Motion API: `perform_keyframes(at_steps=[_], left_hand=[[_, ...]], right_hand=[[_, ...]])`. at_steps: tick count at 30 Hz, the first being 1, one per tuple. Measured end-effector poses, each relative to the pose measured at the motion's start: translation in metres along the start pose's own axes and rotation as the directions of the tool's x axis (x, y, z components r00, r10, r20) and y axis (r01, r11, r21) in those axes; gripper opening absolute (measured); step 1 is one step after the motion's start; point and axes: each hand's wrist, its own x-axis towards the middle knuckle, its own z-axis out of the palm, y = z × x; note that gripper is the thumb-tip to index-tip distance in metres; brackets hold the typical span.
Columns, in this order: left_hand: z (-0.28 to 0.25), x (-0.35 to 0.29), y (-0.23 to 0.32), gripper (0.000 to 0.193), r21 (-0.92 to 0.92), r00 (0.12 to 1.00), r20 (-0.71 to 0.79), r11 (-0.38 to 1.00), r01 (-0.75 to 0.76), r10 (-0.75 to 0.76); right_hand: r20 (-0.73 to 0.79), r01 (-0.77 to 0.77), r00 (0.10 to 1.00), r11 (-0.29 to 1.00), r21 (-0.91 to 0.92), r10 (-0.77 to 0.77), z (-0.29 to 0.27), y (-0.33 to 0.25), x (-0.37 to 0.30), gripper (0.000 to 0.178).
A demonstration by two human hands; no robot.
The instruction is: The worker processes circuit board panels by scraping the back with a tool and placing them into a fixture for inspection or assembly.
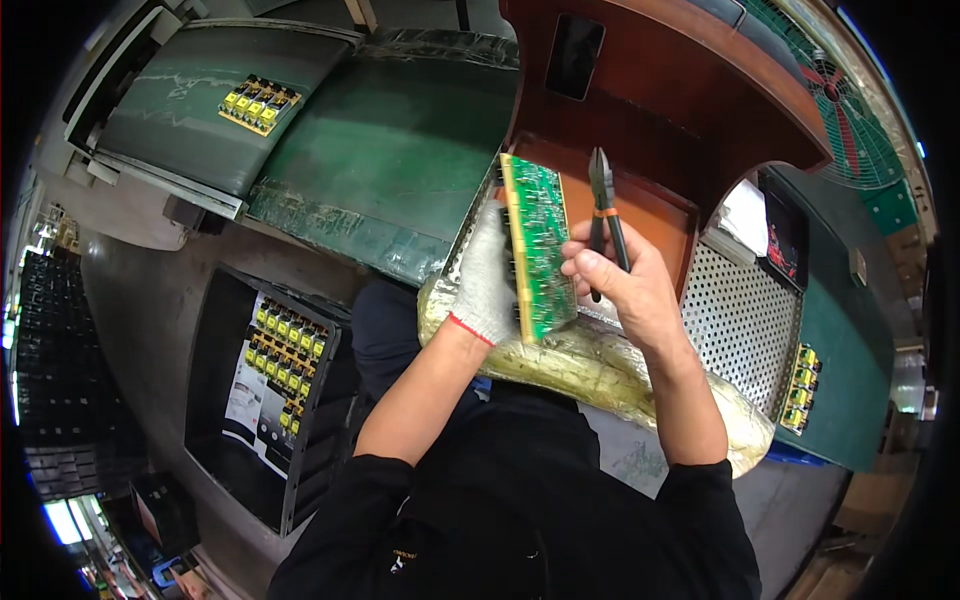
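Note:
A green circuit board (542,235) with a tan edge is held up and tilted in my gloved left hand (485,275). Its solder side, bristling with thin leads, faces right; dark parts on the other side are mostly hidden by the glove. My bare right hand (625,275) grips side cutters (603,200) with black and orange handles, their jaws pointing up and away. The fingertips of that hand are close to the board's right edge; whether they touch it I cannot tell. Behind the cutters lies the reddish-brown floor of a hooded box (650,215).
Boards with yellow parts lie on the green conveyor (258,103), in a black crate (285,350) at the left, and beside the perforated metal plate (750,325). Shiny wrapped padding (600,375) edges the bench. White papers (738,225) and a black tray (785,240) are at the right.

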Motion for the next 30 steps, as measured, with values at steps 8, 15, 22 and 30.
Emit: perform_keyframes(at_steps=[8, 15, 22, 30], left_hand=[[-0.057, -0.001, 0.006, 0.069, -0.323, 0.988, 0.135, 0.946, -0.023, 0.069], [-0.069, -0.006, 0.006, 0.076, -0.467, 0.986, 0.14, 0.884, -0.018, 0.094], [-0.081, -0.002, -0.001, 0.08, -0.507, 0.972, 0.167, 0.86, -0.058, 0.164], [-0.086, -0.001, -0.003, 0.081, -0.509, 0.968, 0.174, 0.858, -0.068, 0.18]], right_hand=[[-0.018, 0.168, 0.96, 0.626, -0.762, -0.28, -0.019, 0.027, -0.012, 0.031], [0.098, 0.15, 0.979, 0.303, -0.941, -0.18, -0.026, 0.041, -0.028, 0.022], [0.176, 0.225, 0.965, 0.275, -0.935, -0.195, -0.021, 0.044, -0.032, 0.025], [0.177, 0.216, 0.969, 0.247, -0.945, -0.172, -0.021, 0.045, -0.031, 0.029]])
